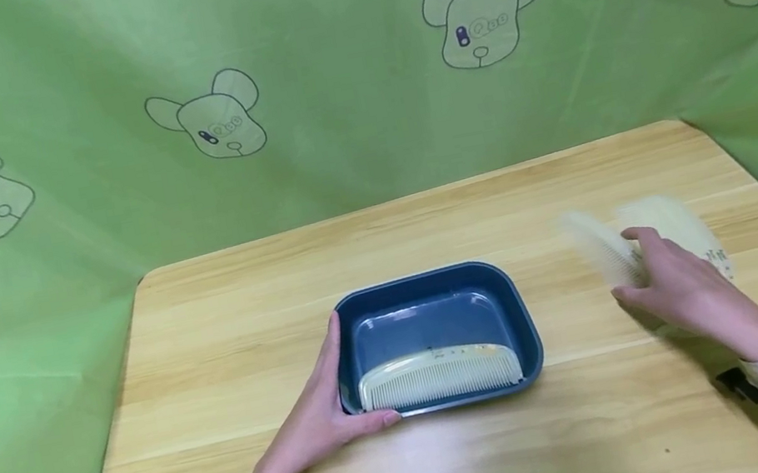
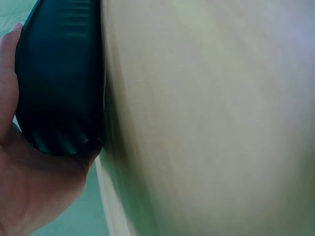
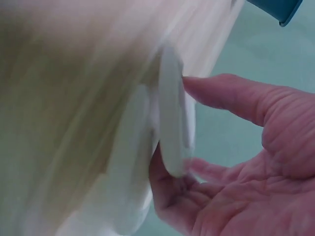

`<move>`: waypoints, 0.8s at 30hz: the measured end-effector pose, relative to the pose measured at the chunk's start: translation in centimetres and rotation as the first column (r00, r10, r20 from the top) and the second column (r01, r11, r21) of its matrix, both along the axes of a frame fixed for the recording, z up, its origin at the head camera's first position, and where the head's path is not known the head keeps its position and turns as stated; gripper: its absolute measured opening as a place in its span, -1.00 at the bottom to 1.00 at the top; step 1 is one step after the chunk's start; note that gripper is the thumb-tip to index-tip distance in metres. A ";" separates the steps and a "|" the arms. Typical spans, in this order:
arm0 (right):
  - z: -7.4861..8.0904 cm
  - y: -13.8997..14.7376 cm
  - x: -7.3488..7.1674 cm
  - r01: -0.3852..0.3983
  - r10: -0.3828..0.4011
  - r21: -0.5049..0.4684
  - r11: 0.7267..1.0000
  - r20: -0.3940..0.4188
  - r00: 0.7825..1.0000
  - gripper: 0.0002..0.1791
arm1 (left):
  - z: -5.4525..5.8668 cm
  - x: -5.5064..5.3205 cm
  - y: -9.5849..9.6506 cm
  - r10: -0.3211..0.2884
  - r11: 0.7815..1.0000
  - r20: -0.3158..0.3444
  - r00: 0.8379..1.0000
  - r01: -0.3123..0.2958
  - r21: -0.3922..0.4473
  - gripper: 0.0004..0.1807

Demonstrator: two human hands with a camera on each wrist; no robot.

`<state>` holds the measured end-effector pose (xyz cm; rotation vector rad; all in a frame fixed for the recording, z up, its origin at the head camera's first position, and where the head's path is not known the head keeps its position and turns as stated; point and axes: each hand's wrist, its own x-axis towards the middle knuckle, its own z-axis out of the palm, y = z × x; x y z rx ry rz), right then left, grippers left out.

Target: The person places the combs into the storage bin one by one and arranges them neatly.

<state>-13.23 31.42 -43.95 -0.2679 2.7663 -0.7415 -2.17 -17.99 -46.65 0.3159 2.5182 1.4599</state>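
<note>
A dark blue rectangular tray (image 1: 425,282) sits on the table with a cream comb (image 1: 440,369) lying inside along its front wall. My left hand (image 1: 320,403) grips the tray's front left corner, thumb along the front rim and fingers on the left side; the left wrist view shows the palm against the tray's outer wall (image 2: 59,73). To the right of the tray, my right hand (image 1: 677,285) pinches another cream comb (image 1: 604,249), blurred, between thumb and fingers. Under and beyond that hand lies a further pale piece (image 1: 673,222) with dark marks, partly hidden.
The light wooden table (image 1: 234,321) has rounded far corners. A green cloth (image 1: 348,149) with printed bear heads hangs behind and along the sides. Each sleeve has a black clip-like piece (image 1: 744,385) at the wrist.
</note>
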 end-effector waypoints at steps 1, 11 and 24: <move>0.0 0.0 0.0 -0.013 0.013 -0.015 1.000 -0.010 1.000 0.02 | 0.0 0.0 0.0 -0.002 1.000 -0.003 1.000 0.002 -0.001 0.62; -0.6 0.1 -0.4 -0.099 0.090 -0.220 0.971 -0.047 0.995 -0.28 | 0.0 -0.1 0.1 -0.005 1.000 -0.001 1.000 0.005 -0.005 0.63; 0.0 -1.3 -0.3 0.018 0.021 -0.535 0.845 0.066 0.998 -0.37 | 0.0 -0.1 0.1 -0.005 1.000 0.006 1.000 0.005 -0.008 0.63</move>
